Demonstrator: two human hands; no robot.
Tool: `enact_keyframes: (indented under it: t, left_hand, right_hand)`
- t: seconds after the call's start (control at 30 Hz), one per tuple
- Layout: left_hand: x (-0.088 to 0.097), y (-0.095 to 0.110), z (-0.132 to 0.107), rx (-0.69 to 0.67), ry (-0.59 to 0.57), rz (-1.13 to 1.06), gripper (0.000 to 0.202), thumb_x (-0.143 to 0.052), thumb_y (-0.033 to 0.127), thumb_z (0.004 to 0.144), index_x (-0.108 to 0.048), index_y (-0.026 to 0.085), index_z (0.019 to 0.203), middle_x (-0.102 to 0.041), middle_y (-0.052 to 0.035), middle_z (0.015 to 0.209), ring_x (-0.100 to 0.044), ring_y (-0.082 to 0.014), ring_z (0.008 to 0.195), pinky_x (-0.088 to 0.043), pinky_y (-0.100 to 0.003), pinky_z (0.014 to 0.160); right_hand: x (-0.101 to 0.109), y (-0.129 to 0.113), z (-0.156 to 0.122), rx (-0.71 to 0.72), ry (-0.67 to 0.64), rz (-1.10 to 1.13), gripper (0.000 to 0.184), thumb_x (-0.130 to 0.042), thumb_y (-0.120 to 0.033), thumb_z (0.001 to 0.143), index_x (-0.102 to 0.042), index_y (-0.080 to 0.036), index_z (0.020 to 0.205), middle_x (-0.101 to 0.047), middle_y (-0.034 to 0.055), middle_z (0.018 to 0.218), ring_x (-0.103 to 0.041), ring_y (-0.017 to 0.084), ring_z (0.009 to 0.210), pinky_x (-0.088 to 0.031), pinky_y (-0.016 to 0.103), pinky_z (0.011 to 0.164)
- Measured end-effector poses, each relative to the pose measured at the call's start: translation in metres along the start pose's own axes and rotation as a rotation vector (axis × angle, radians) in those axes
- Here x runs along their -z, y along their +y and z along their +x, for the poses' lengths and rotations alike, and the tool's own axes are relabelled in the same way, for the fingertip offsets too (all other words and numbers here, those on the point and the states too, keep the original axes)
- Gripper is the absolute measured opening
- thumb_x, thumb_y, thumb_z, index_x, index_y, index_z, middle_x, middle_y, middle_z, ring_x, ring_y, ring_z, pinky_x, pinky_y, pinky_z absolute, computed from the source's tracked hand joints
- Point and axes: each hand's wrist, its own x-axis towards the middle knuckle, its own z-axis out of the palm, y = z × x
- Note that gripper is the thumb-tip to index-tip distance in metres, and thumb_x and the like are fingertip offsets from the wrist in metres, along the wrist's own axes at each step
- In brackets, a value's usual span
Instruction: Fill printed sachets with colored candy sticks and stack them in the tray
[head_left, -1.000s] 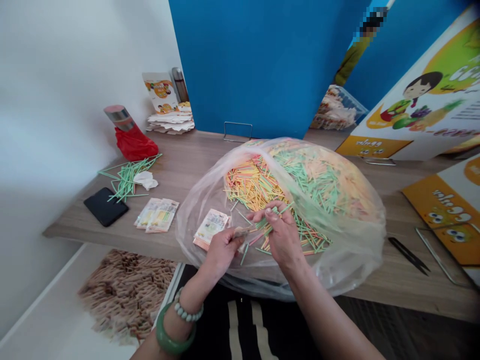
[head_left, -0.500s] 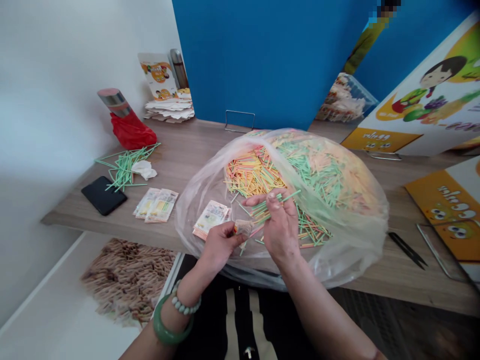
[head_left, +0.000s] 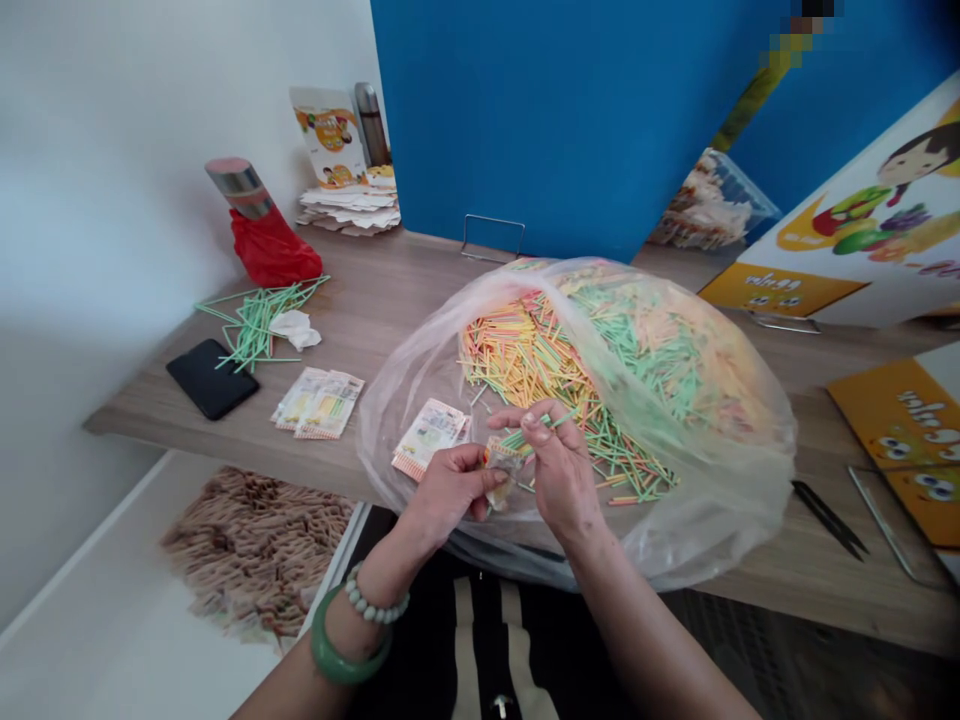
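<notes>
My left hand [head_left: 448, 492] pinches a small printed packet [head_left: 504, 462] at the near edge of the clear plastic bag. Close by on the right, my right hand [head_left: 561, 470] is closed around a few thin green sticks [head_left: 536, 430], whose left ends meet the mouth of the packet. Whether they are inside it I cannot tell. Behind both hands, the open plastic bag [head_left: 420, 345] holds a heap of short yellow, pink and green sticks [head_left: 525, 345]. A stack of flat printed packets [head_left: 429, 435] lies on the bag, left of my left hand.
More packets [head_left: 319, 402], a black phone [head_left: 212, 378], long green sticks [head_left: 255, 325] and crumpled tissue [head_left: 297, 328] lie on the left. A flask in a red bag [head_left: 274, 250] stands behind them. Black tweezers [head_left: 829, 520] lie right. Below left is a pile of filled packets [head_left: 255, 550].
The packet in my left hand has turned more upright, with its mouth toward the sticks. My right hand has brought the sticks down and left to it. The view has shifted slightly.
</notes>
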Motion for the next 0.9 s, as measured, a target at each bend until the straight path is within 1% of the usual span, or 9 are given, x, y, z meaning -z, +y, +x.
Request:
enact_keyframes:
  t: [0.1,0.27,0.37,0.43,0.47,0.57,0.63,0.73,0.9]
  left_hand:
    - [0.002,0.001,0.0,-0.005,0.007,0.001,0.031,-0.081,0.04,0.065,-0.069,0.013,0.075,-0.062,0.0005,0.057,-0.047,-0.0076,0.038,-0.037,-0.02,0.038]
    - [0.001,0.004,-0.001,-0.081,-0.005,0.072,0.031,-0.08,0.043,0.068,-0.069,0.015,0.073,-0.058,0.0018,0.058,-0.047,-0.0098,0.045,-0.039,-0.024,0.045]
    - [-0.001,0.007,0.001,-0.201,-0.019,0.144,0.031,-0.076,0.046,0.075,-0.071,0.015,0.071,-0.063,-0.0019,0.068,-0.057,-0.0162,0.066,-0.047,-0.028,0.064]
    - [-0.001,0.008,0.004,-0.251,-0.056,0.123,0.031,-0.07,0.046,0.082,-0.074,0.016,0.077,-0.068,-0.0046,0.081,-0.06,-0.0204,0.084,-0.047,-0.031,0.081]
    - [0.0,0.007,0.005,-0.242,-0.077,0.077,0.031,-0.068,0.047,0.084,-0.075,0.017,0.082,-0.069,-0.005,0.085,-0.06,-0.0211,0.088,-0.046,-0.032,0.085]
    - [0.001,0.005,0.009,-0.168,-0.12,-0.081,0.031,-0.07,0.047,0.082,-0.075,0.017,0.089,-0.07,-0.0046,0.086,-0.061,-0.0197,0.086,-0.047,-0.031,0.084]
    - [-0.001,0.003,0.01,-0.147,-0.138,-0.133,0.031,-0.071,0.046,0.082,-0.075,0.017,0.091,-0.07,-0.0041,0.082,-0.061,-0.0186,0.082,-0.047,-0.03,0.082]
    - [-0.004,0.001,0.009,-0.151,-0.162,-0.165,0.031,-0.069,0.046,0.084,-0.075,0.017,0.094,-0.07,-0.0037,0.082,-0.061,-0.0179,0.082,-0.046,-0.03,0.084]
    - [-0.005,-0.003,0.007,-0.108,-0.146,-0.204,0.035,-0.072,0.049,0.081,-0.074,0.017,0.094,-0.071,-0.0042,0.086,-0.062,-0.0182,0.082,-0.047,-0.029,0.079]
  right_hand:
    - [0.002,0.002,0.001,0.025,-0.002,-0.011,0.018,-0.055,-0.042,0.092,-0.052,-0.026,0.083,-0.076,-0.0004,0.092,-0.064,0.019,0.076,-0.047,0.03,0.068]
    - [0.001,0.009,0.003,-0.111,-0.162,-0.017,0.017,-0.058,-0.04,0.089,-0.054,-0.025,0.082,-0.076,0.0002,0.096,-0.066,0.02,0.081,-0.05,0.032,0.072]
    - [-0.002,0.007,0.005,-0.06,-0.261,-0.109,0.019,-0.057,-0.041,0.09,-0.06,-0.025,0.081,-0.074,0.002,0.104,-0.066,0.023,0.098,-0.049,0.039,0.09]
    - [-0.001,0.002,0.006,0.002,-0.287,-0.224,0.022,-0.056,-0.044,0.092,-0.066,-0.025,0.086,-0.072,0.003,0.109,-0.064,0.025,0.108,-0.046,0.041,0.098]
    - [0.0,-0.001,0.007,0.016,-0.297,-0.266,0.024,-0.054,-0.045,0.093,-0.069,-0.026,0.092,-0.071,0.0033,0.111,-0.063,0.025,0.11,-0.045,0.041,0.099]
    - [0.009,-0.004,0.01,0.027,-0.294,-0.308,0.035,-0.05,-0.051,0.094,-0.068,-0.029,0.114,-0.069,0.0038,0.118,-0.061,0.026,0.115,-0.045,0.042,0.101]
    - [0.016,-0.002,0.01,0.031,-0.265,-0.265,0.041,-0.047,-0.056,0.096,-0.065,-0.03,0.122,-0.067,0.0042,0.125,-0.059,0.026,0.12,-0.043,0.043,0.105]
    - [0.022,0.005,0.012,0.032,-0.217,-0.173,0.044,-0.044,-0.058,0.096,-0.064,-0.03,0.124,-0.065,0.0048,0.13,-0.056,0.025,0.126,-0.04,0.044,0.11]
    - [0.023,0.014,0.015,-0.011,-0.166,-0.071,0.048,-0.043,-0.061,0.095,-0.066,-0.027,0.12,-0.069,0.0084,0.125,-0.06,0.027,0.122,-0.045,0.048,0.105]
